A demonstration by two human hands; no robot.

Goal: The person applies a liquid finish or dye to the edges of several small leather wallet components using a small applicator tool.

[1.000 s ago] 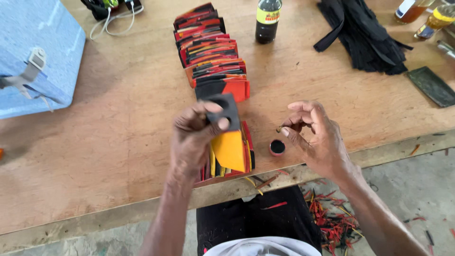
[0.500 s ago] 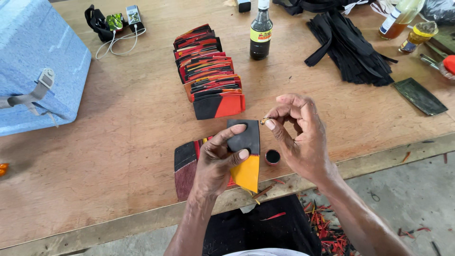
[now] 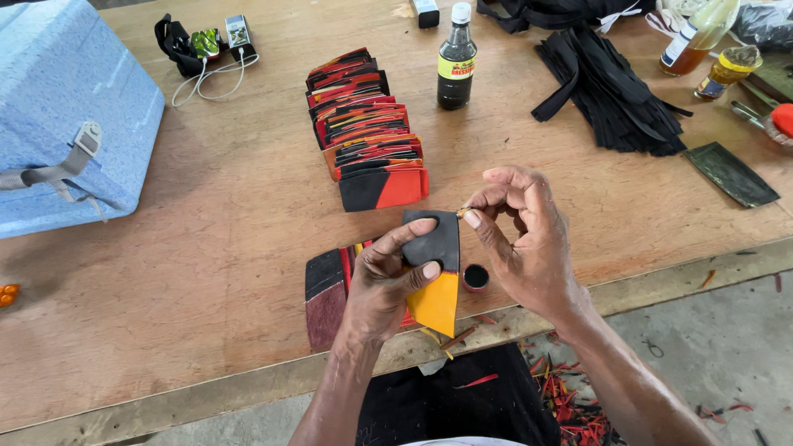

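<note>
My left hand (image 3: 382, 282) holds a flat leather piece (image 3: 435, 272), black at the top and orange-yellow at the bottom, thumb pressed on its face. My right hand (image 3: 524, 239) pinches a small thin stick between thumb and forefinger, its tip touching the piece's upper right corner. A small round cap of dark liquid (image 3: 475, 277) sits on the wooden table (image 3: 206, 248) just below my right hand. Under my left hand lies a short stack of dark red and black pieces (image 3: 325, 293).
A long row of red, orange and black pieces (image 3: 366, 132) runs up the table's middle. A dark bottle (image 3: 456, 59) stands behind it. Black strips (image 3: 607, 91) lie at back right, a blue foam box (image 3: 66, 124) at left, scraps (image 3: 570, 400) on the floor.
The view has shifted so the table contents sit lower. My right hand has brought the stick to the piece's top corner; my left hand has tilted the piece a little upright.
</note>
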